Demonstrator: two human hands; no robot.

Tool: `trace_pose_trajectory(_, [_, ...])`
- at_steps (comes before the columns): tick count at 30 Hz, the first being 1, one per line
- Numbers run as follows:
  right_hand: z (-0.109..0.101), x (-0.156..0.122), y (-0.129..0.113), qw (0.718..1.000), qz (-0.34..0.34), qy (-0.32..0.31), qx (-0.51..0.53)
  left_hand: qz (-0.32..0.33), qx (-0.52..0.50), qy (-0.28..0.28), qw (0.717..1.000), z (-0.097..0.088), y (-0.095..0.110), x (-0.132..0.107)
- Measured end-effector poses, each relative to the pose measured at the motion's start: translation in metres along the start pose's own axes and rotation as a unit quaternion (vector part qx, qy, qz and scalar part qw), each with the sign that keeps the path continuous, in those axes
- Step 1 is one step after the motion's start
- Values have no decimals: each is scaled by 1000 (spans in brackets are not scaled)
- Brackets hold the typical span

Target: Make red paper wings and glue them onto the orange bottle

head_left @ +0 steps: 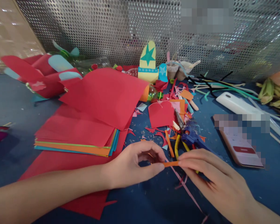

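Between my two hands a narrow orange paper strip [171, 163] is stretched above the blue table. My left hand [140, 165] is closed in a pinch, thumb and fingertips on the strip's left end. At its right end, the fingers of my right hand [212, 174] pinch the strip. Just beyond the fingers lie blue-handled scissors [191, 135] and a yellow-handled tool [177, 146], partly hidden by my right hand. A thin pink paper strip [188, 189] lies on the table below.
At left is a stack of coloured paper [72, 130] with red sheets. Paper scraps [162, 137] lie in the middle, a phone [241, 144] and glue gun [235, 104] at right. Behind stand a yellow paper shape with a star [148, 62] and a red paper craft [46, 74] by a perforated metal panel [102, 28].
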State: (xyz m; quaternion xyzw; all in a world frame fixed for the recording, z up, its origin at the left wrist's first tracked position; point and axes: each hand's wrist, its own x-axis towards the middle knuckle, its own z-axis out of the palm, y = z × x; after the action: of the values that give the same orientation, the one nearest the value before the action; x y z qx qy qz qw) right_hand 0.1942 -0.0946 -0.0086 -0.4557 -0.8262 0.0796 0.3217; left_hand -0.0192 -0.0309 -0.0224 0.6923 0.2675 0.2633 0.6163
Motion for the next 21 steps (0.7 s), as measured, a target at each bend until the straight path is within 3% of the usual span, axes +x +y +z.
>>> trace_pose_trajectory(5, [1, 0, 0, 1000, 5, 5, 16, -1, 8, 18, 1000, 1, -2, 2])
trace_pose_trajectory(10, [5, -4, -5, 998, 26, -48, 38, 125, 101, 11, 987, 5, 3, -1])
trace_pose_trajectory(13, [6, -4, -8, 998, 27, -41, 43, 176, 146, 14, 973, 6, 5, -2])
trace_pose_trajectory(17, [5, -2, -9, 1000, 21, -7, 15, 189, 187, 9, 964, 6, 2, -2])
trace_pose_trajectory(21, [6, -3, -8, 999, 26, -17, 17, 188, 218, 13, 958, 5, -2, -3])
